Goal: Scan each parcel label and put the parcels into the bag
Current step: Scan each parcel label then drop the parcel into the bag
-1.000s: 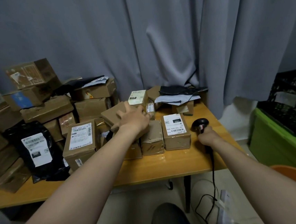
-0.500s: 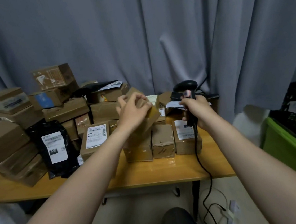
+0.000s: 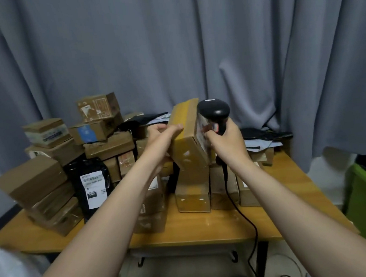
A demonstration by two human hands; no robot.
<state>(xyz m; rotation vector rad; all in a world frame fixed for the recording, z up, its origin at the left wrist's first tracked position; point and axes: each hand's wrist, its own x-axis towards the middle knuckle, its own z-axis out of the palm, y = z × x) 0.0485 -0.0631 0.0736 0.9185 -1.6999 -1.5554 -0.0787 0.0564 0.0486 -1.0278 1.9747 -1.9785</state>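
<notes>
Both raised; left hand [image 3: 163,140] curled; right hand [image 3: 228,141] curled

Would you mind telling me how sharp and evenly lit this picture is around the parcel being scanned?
Head view: dim, flat indoor light, no hard shadows; the brown cardboard parcel in the left hand and the black handheld scanner in the right hand look soft, its white label unreadable at this angle; faint sheen on the wooden table; the wide lens stretches both forearms.

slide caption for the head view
Left hand holds a taped cardboard parcel up to the barcode scanner gripped by the right hand.
</notes>
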